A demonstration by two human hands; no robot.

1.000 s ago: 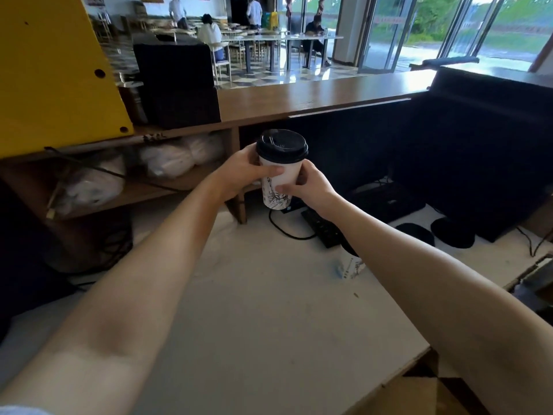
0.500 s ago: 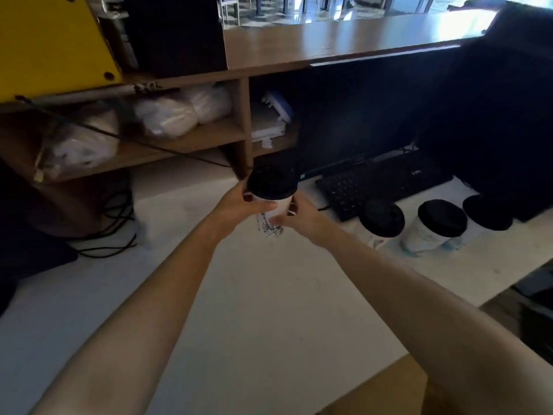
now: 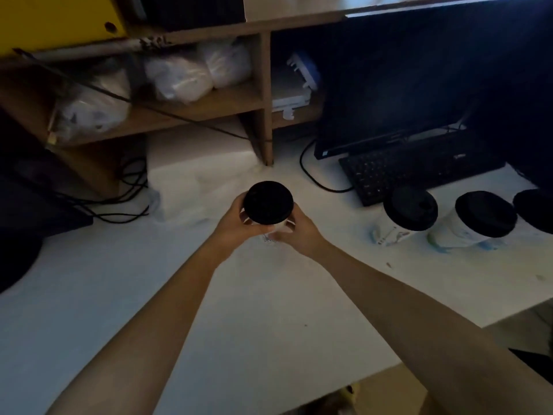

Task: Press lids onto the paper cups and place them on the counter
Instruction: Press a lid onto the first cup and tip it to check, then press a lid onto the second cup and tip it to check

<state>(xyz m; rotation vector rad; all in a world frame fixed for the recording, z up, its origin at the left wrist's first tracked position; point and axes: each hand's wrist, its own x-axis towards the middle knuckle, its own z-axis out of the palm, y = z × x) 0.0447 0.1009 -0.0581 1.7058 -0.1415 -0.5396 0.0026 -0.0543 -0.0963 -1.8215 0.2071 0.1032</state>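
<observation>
A white paper cup with a black lid (image 3: 267,202) is held upright over the middle of the white counter (image 3: 209,310). My left hand (image 3: 236,224) wraps its left side and my right hand (image 3: 294,233) wraps its right side, both below the lid. The cup's body is mostly hidden by my fingers and the lid. To the right, three more lidded cups stand on the counter: one (image 3: 408,212), a second (image 3: 483,218), and a third (image 3: 535,209) cut by the frame edge.
A black keyboard (image 3: 419,169) and monitor (image 3: 398,85) sit behind the cups on the right. Wooden shelves (image 3: 191,110) with white bags stand at the back, cables (image 3: 125,193) trail at the left, and a dark object lies far left.
Both hands have brought the lidded cup down from counter-top height toward the white counter. My head has tilted down, so the row of lidded cups at right has come into view.
</observation>
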